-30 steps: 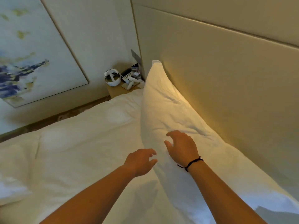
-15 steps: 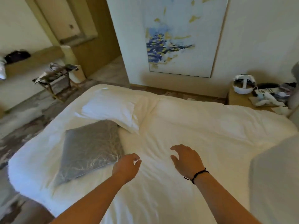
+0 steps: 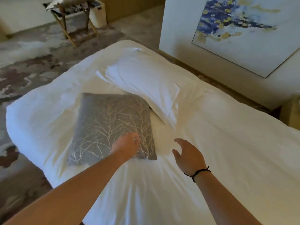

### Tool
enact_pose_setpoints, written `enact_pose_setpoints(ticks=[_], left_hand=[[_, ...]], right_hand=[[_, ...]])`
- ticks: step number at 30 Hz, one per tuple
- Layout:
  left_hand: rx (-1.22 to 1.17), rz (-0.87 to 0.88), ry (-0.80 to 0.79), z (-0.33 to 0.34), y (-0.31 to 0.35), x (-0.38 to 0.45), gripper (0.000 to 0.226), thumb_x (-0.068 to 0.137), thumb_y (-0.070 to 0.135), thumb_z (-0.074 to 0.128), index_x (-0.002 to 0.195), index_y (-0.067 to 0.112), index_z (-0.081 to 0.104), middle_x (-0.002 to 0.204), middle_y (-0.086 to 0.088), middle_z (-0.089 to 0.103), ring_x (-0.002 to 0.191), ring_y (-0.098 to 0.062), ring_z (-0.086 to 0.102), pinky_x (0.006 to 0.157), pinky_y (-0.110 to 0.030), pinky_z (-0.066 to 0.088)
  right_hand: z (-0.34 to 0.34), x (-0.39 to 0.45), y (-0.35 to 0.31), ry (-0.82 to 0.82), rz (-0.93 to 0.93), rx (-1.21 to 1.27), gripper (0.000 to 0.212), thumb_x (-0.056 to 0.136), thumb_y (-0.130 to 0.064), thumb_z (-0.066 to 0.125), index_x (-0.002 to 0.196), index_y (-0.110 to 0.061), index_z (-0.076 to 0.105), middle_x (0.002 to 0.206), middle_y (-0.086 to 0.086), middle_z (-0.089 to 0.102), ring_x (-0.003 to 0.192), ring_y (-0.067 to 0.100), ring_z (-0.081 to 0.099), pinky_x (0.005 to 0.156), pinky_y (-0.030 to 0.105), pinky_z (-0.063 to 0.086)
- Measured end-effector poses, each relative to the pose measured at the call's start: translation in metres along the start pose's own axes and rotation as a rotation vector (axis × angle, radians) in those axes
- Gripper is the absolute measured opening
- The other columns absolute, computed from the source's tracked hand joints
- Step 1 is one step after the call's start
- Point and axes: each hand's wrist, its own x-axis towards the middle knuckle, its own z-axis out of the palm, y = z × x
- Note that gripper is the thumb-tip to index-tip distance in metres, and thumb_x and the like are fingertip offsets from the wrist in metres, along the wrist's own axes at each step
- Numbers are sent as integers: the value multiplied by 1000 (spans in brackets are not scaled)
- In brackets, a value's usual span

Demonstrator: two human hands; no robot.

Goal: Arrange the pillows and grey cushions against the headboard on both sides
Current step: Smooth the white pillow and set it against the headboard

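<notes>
Head view: your left grip (image 3: 128, 146) is now over the near right corner of the grey cushion (image 3: 112, 125), fingers loosely curled and holding nothing; can't tell if they touch the fabric. Half a second ago that hand hung over bare duvet, just beside the cushion. Your right grip (image 3: 186, 153) hovers over the duvet right of the cushion, fingers relaxed and spread, nothing in it, same posture as before. Black cord bracelet (image 3: 198, 172) on that wrist.

Grey cushion lies flat on the bed (image 3: 227, 151) towards its foot end, branch pattern up. White pillow (image 3: 142, 83) lies beyond it, near corner overlapping the cushion's far right edge. Neither has moved since the earlier frame; your view has swung left and closer, so both sit larger and more central.

Further out: folding luggage rack (image 3: 73, 18) on the patterned carpet, abstract painting (image 3: 243, 30) on the wall to the right. The nightstand items seen earlier are out of frame.
</notes>
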Motion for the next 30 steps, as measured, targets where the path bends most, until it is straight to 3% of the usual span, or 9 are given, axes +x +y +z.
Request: enact_pose_setpoints(ticks=[3,6,9,11,13,17,23,27,30], left_hand=[[52,-8,39,12,-27,52,25,94,39,43,103,35,66,100,6,72,86,-17,62,79,-34,52],[189,46,108,37,-55,104,31,94,41,43,120,36,60,125,6,64,120,-21,51,104,-45,36],[304,39,59,58,-75,162,53,96,56,36,146,38,36,159,4,32,148,-25,20,121,-52,7],[340,59,81,81,-89,194,61,96,66,21,152,42,22,165,9,11,152,-23,2,121,-53,-7],[368,81,160,108,-105,212,67,94,71,10,154,42,15,165,11,4,153,-21,-6,120,-50,-15],[392,126,364,158,-127,235,69,94,70,18,156,39,15,165,9,9,153,-22,0,120,-49,-13],[388,168,449,174,-143,255,71,92,66,26,156,35,19,165,5,15,152,-26,8,120,-49,-12],[404,181,448,175,-145,257,73,90,64,33,156,34,21,165,5,14,152,-27,10,120,-49,-11],[409,188,449,175,-148,258,74,89,63,36,156,34,22,165,5,13,152,-26,10,121,-49,-9]], right_hand=[[14,41,-2,-3,12,-36,44,97,-37,49,140,-30,41,140,-7,50,124,16,51,100,32,43],[32,82,1,-1,-14,-90,45,96,-36,50,140,-30,41,142,-9,47,125,15,50,98,29,43],[54,129,5,-19,-62,-171,49,95,-37,51,142,-30,38,156,-9,29,134,16,41,105,31,39],[68,168,9,-6,-112,-234,53,94,-38,53,143,-29,36,160,-8,19,139,16,35,110,33,36],[83,213,13,23,-169,-300,55,92,-38,55,143,-25,36,160,-2,19,141,18,31,111,38,34],[109,312,21,66,-200,-486,62,91,-36,53,145,-19,30,161,6,16,147,23,15,116,47,22],[136,405,28,204,-129,-666,99,81,-43,67,152,-15,3,161,10,-7,148,32,-4,116,59,11],[147,431,33,258,-140,-644,72,96,-11,43,152,-7,-2,161,15,-1,148,34,5,113,58,24],[140,444,36,296,-149,-639,64,89,3,42,149,-4,18,152,20,26,138,37,33,97,49,45]])
